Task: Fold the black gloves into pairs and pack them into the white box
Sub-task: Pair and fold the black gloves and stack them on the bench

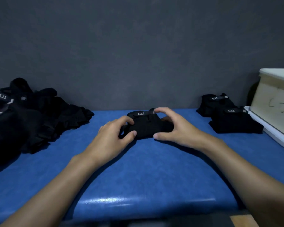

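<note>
Step in hand: finishing the fold on one pair [147, 126]. It sits mid-table [146, 169], toward the far edge, 5.11 tag [141, 113] up. Left hand [111, 136] grips its left end, thumb on the near side, fingers curled over the top. Right hand [177, 128] cups the right end, thumb at the near edge, index arched over the back by the tag. Both holds are narrow and on the pair, which rests on the table, not lifted. Looks like squaring or pressing the bundle (can't tell if the fold is fully tucked: black on black, no seam detail). Progress, my read: early. Two finished ones sit at the right near the box [272, 102], back pair [215, 104] and front pair [234, 122], touching or overlapping. None visibly packed, since the box interior is out of view. Big loose pile [31, 118] on the left, well apart from the hands. Next move: carry this pair right — either park it beside the other two or take it over the box wall and in. That calls for squeezing both ends so the fold doesn't spring open; it's soft fabric and will likely slump if held by one end. The box wall is tall and at the frame edge, so lift clear before dropping in. Then go to the pile for two matching gloves.
</note>
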